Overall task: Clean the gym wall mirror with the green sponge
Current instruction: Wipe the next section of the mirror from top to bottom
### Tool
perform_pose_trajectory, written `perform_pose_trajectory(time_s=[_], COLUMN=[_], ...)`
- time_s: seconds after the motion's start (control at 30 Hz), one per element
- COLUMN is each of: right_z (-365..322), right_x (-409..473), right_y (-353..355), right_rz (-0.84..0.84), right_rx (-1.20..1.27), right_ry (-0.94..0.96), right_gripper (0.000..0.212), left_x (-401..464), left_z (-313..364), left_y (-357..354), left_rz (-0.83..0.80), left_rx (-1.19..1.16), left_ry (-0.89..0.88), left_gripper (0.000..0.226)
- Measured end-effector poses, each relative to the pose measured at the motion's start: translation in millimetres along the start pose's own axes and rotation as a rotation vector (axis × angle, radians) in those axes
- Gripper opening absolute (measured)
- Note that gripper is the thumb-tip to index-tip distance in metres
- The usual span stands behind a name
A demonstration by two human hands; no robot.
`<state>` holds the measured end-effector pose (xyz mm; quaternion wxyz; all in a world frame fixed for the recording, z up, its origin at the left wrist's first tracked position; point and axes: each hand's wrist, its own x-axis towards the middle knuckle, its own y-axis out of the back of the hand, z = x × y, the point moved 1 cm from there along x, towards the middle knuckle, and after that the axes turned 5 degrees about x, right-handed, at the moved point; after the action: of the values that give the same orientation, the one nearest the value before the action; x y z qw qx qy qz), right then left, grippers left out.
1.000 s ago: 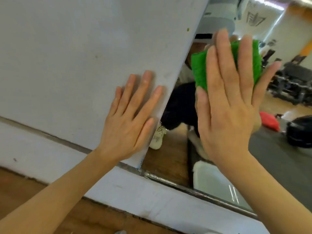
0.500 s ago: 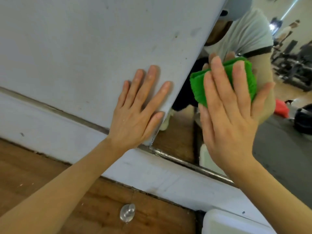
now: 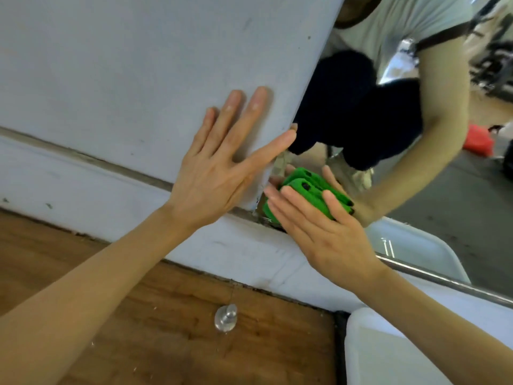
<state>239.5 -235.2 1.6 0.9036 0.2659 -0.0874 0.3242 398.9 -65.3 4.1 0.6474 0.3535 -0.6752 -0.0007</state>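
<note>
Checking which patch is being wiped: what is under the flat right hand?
The folded green sponge, pressed by the right hand against the wall mirror at its bottom corner. The glass beneath the sponge is covered, so its cleanliness cannot be seen.

You are in a gym, a large wall mirror [image 3: 458, 190] set low in a white wall [image 3: 125, 65], dark exercise machines [image 3: 494, 59] reflected at far right, wooden floor [image 3: 138, 315] near you, grey matting reflected beyond.

Bare forearms; pale short-sleeved shirt [image 3: 394, 26] with dark cuff trim, dark trousers [image 3: 347, 107].
</note>
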Motion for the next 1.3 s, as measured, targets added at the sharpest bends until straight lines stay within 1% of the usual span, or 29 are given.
perform_pose_trajectory(time_s=[0.07, 0.1, 0.2, 0.27, 0.33, 0.37, 0.4, 0.47, 0.5, 0.53, 0.57, 0.6, 0.67, 0.73, 0.77, 0.8, 0.83, 0.87, 0.93, 1.0, 1.07, 1.13, 1.2, 1.23, 1.27, 1.3], right_z=[-10, -8, 14, 26, 29, 29, 30, 32, 33, 31, 24, 11, -24, -47, -45, -36, -23, -6, 24, 30, 4, -41, -74, -80, -77, -67], right_x=[21, 21, -27, -68, -83, -75, -60, -21, -3, 10, 14, 10, -16, -41, -46, -45, -41, -34, -19, -10, -10, -17, -21, -21, -22, -25], right_y=[-3, -6, -7, -2, 3, 6, 8, 8, 8, 8, 9, 6, -3, -8, -9, -9, -6, -3, 5, 9, 8, 1, -4, -5, -4, -1], right_rz=[0.017, 0.016, -0.005, -0.053, -0.081, -0.059, 0.000, 0.207, 0.312, 0.376, 0.391, 0.358, 0.221, 0.087, 0.070, 0.099, 0.176, 0.284, 0.457, 0.512, 0.446, 0.297, 0.180, 0.160, 0.168, 0.203], right_rx=[0.032, 0.010, -0.045, -0.025, -0.024, -0.028, -0.017, 0.072, 0.132, 0.174, 0.190, 0.195, 0.189, 0.149, 0.137, 0.142, 0.173, 0.228, 0.300, 0.321, 0.389, 0.413, 0.388, 0.361, 0.352, 0.371], right_ry=[0.044, 0.062, 0.060, 0.011, -0.042, -0.085, -0.159, -0.390, -0.523, -0.635, -0.710, -0.736, -0.681, -0.584, -0.573, -0.603, -0.685, -0.810, -1.057, -1.185, -1.211, -1.200, -1.199, -1.200, -1.202, -1.234], right_gripper=[0.053, 0.053, 0.057, 0.058, 0.058, 0.058, 0.058, 0.060, 0.059, 0.058, 0.058, 0.061, 0.070, 0.071, 0.071, 0.072, 0.072, 0.068, 0.054, 0.048, 0.055, 0.072, 0.088, 0.093, 0.091, 0.084], left_x=[-1, -1, 0, 1, 8, 16, 28, 57, 70, 80, 86, 88, 83, 73, 71, 69, 68, 68, 66, 63, 62, 63, 65, 65, 66, 68], left_z=[-7, -10, -11, -6, 1, 5, 9, 19, 25, 32, 39, 47, 61, 67, 67, 66, 65, 65, 65, 65, 64, 65, 65, 65, 66, 67], left_y=[-1, 0, 8, 13, 19, 21, 24, 28, 31, 34, 36, 37, 33, 24, 19, 14, 10, 8, 3, 1, -1, -1, 3, 6, 9, 14], left_rz=[0.005, 0.006, -0.029, -0.048, -0.050, -0.037, -0.016, 0.031, 0.040, 0.029, 0.005, -0.028, -0.099, -0.144, -0.143, -0.135, -0.125, -0.113, -0.087, -0.049, -0.012, -0.017, -0.035, -0.062, -0.069, -0.088], left_rx=[0.023, 0.041, 0.044, -0.008, -0.045, -0.056, -0.074, -0.127, -0.162, -0.201, -0.244, -0.283, -0.303, -0.219, -0.153, -0.085, -0.031, 0.001, 0.033, 0.078, 0.109, 0.110, 0.110, 0.100, 0.079, 0.042], left_ry=[-0.041, -0.062, -0.051, -0.009, -0.030, -0.075, -0.137, -0.231, -0.250, -0.253, -0.252, -0.256, -0.286, -0.322, -0.333, -0.345, -0.356, -0.363, -0.370, -0.369, -0.379, -0.383, -0.380, -0.382, -0.386, -0.404], left_gripper=[0.066, 0.067, 0.072, 0.065, 0.055, 0.053, 0.052, 0.053, 0.053, 0.050, 0.048, 0.047, 0.050, 0.053, 0.054, 0.057, 0.061, 0.065, 0.071, 0.072, 0.072, 0.068, 0.064, 0.065, 0.067, 0.071])
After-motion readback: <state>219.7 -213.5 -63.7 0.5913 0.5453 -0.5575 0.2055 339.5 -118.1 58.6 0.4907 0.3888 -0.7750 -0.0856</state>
